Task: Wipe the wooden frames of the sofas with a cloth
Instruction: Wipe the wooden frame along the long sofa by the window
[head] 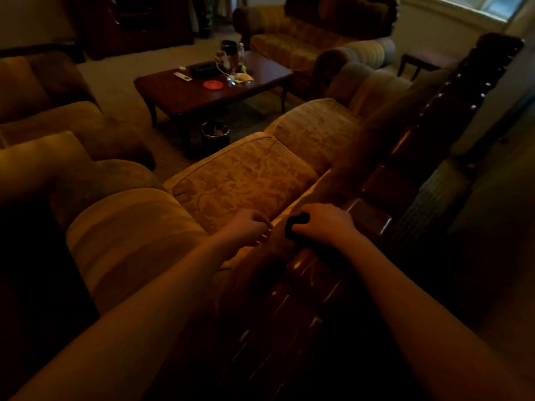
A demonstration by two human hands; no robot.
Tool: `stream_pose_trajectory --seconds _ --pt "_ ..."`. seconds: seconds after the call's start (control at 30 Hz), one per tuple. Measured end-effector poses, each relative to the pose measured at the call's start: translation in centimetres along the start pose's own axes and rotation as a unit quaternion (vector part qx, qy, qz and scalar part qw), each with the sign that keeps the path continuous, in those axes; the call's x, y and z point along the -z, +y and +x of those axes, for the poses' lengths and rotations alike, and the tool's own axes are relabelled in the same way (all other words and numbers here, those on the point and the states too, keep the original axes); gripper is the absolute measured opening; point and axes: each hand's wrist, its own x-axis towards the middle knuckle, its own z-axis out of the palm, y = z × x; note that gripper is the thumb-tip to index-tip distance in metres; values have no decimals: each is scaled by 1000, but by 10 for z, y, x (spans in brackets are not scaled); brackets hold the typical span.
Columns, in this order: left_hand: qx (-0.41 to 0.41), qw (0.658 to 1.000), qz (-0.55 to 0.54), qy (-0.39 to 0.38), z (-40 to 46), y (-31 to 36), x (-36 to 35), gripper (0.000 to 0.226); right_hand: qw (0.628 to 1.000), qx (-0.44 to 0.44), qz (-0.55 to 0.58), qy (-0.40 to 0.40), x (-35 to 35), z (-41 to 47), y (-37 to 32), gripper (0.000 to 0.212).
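Wooden frame (376,180), dark and glossy, runs along the top of the sofa (246,175) back, from the lower centre of the view up toward the right. The right hand (324,224) rests on this rail with its fingers curled round a dark cloth (296,224), which is bunched and pressed to the wood at the rail's inner edge. The left hand (250,230) sits just beside it, over the seam between cushion and back; its fingers are loosely bent and appear to hold nothing, though dim light leaves this uncertain.

Step in hand, by judgement: wiping the top rail. The rail is rounded and carved into lobes, so the cloth likely needs to wrap over the crest and dip into each groove rather than skim the high points. Long strokes along the rail, toward the far end, should suit the shape; the free hand can brace on the upholstery.

Edges and room: on the inner side the rail meets fabric directly, so the cloth should stay on the wood. On the outer side the frame drops to dark floor, with open space there for the arm. Ahead, the rail is unobstructed as far as it can be seen. A table (185,94) with small items, a bin (215,136) and other seats stand well apart, beyond the cushions.
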Motion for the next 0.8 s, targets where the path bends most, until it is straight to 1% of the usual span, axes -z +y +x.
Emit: stream_pose_trajectory --seconds 0.07,0.1,0.17,0.23,0.3,0.37,0.4,0.5,0.6,0.63,0.7,0.73,0.8 --pt "-14 1000 3 -16 -2 -4 -2 21 998 16 62 15 -5 -26 -10 29" --pt "-23 999 -1 -27 -2 -5 -4 20 994 28 96 35 -11 -40 -13 26" --pt "-43 998 -8 -43 -1 -4 -8 18 984 28 131 120 -23 -61 -13 28" --pt "-57 997 2 -59 -1 0 -12 18 970 -22 123 208 -31 -67 -3 34" --pt "-65 994 20 -81 -2 4 -17 19 958 -85 121 244 -30 -63 8 37" --pt "-68 993 26 -94 -2 9 -21 19 955 -131 121 239 -26 -52 12 39" --pt "-67 993 22 -96 -1 10 -23 19 957 -140 111 227 -24 -44 11 39" --pt "-66 994 -6 -86 1 10 -28 19 977 -123 32 170 -20 -25 -7 38" --pt "-73 994 -13 -85 6 5 -30 20 984 -84 -31 151 -26 -28 -23 34" --pt "-74 993 -14 -85 8 4 -29 21 985 -71 -21 157 -29 -35 -23 33" --pt "-63 994 -42 -84 14 6 -24 21 979 -35 61 191 -35 -50 -16 31" --pt "-51 993 -64 -82 18 6 -21 19 971 -14 108 214 -37 -57 -12 30" --pt "-36 993 -77 -87 25 7 -15 17 953 -1 151 262 -39 -61 1 30"
